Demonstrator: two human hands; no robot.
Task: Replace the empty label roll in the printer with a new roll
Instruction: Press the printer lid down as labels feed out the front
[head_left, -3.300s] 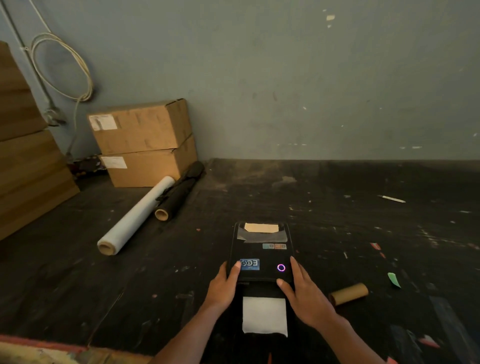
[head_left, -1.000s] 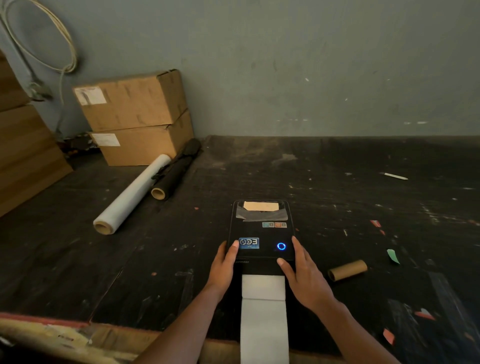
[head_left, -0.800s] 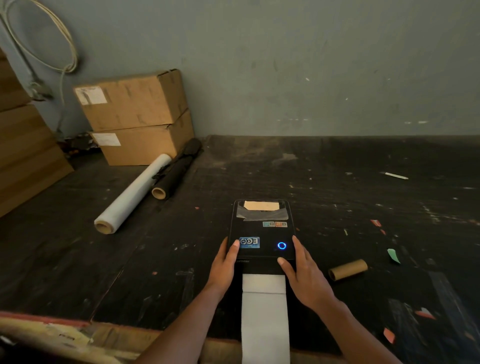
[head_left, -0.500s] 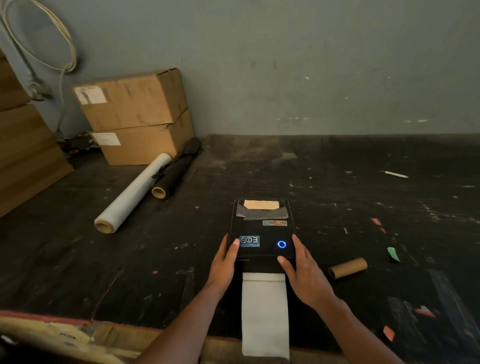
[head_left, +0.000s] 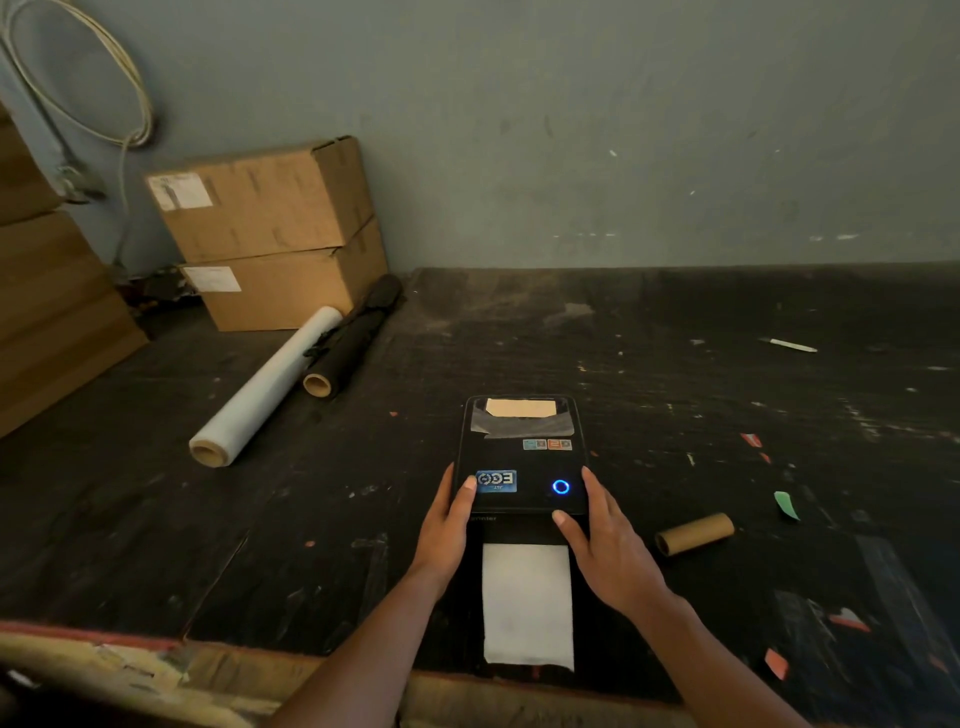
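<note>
We steady the black label printer (head_left: 522, 457) mid-bench with both hands, left hand (head_left: 447, 525) and right hand (head_left: 605, 551), fingers relaxed along its sides, gripping nothing. The white label strip (head_left: 527, 605) hangs over the near edge; snagging it could skew the feed. The empty brown cardboard core (head_left: 695, 533) could roll.

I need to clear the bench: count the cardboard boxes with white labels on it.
2, stacked at the back left against the wall: upper box on lower box. The brown stack at the far left edge may hold more; I cannot tell.
</note>
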